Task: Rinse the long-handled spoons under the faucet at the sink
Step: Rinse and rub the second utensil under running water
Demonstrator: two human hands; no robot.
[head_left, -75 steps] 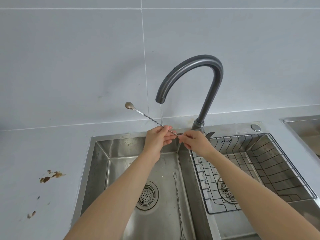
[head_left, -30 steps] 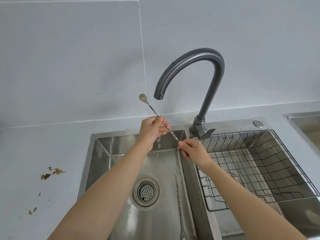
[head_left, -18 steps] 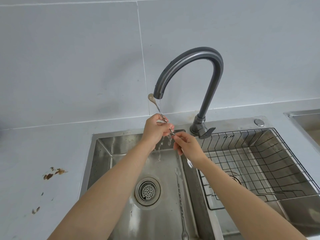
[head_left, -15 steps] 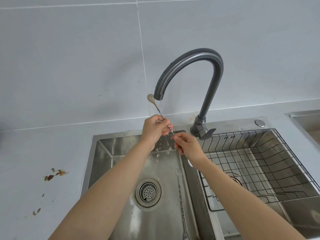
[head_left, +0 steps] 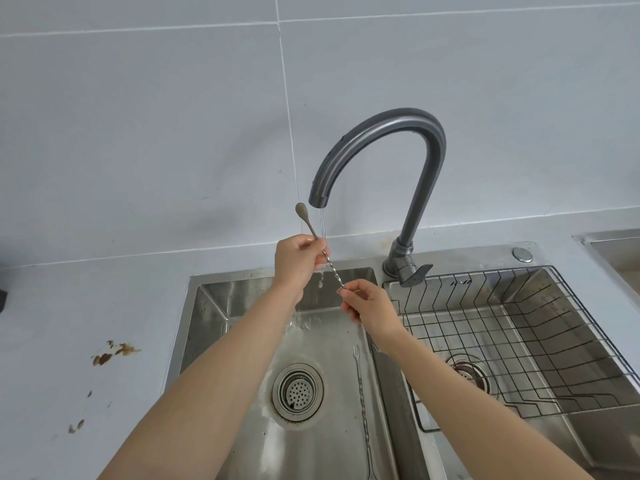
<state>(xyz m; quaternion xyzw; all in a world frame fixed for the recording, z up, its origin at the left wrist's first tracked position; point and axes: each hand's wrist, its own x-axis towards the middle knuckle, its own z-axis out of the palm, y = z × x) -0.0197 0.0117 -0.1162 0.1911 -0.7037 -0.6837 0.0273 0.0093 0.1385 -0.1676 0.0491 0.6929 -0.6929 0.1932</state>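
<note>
Nearest the camera, two bare forearms reach up and forward over a double-bowl stainless sink; brushed steel, wet and spotted. Left bowl: round perforated drain strainer, and a second long spoon lying lengthwise on the bottom near the divider, twisted shaft, small forked end pointing away. Right bowl: black wire rack, rectangular grid, sitting inside the basin. A short white marking shows on the rack's far wall, too small to read.

Further in, the right hand pinches the lower end of the held spoon between thumb and fingertips. The left hand is closed around the upper shaft, fingers pressed together on it. Held spoon: thin metal, spiral-twisted stem, tilted upward to the left, small oval bowl at the top end, dull brownish, just left of the spout. Its midsection sits between the two hands, above the left bowl, in a thin water stream that breaks into drops below the stem.

Behind that, the faucet: dark grey matte gooseneck, lever at its base. A round steel button sits on the sink deck. Pale grey countertop, smooth, with brown stains at left. Farthest, large glossy grey wall tiles with thin white grout lines.
</note>
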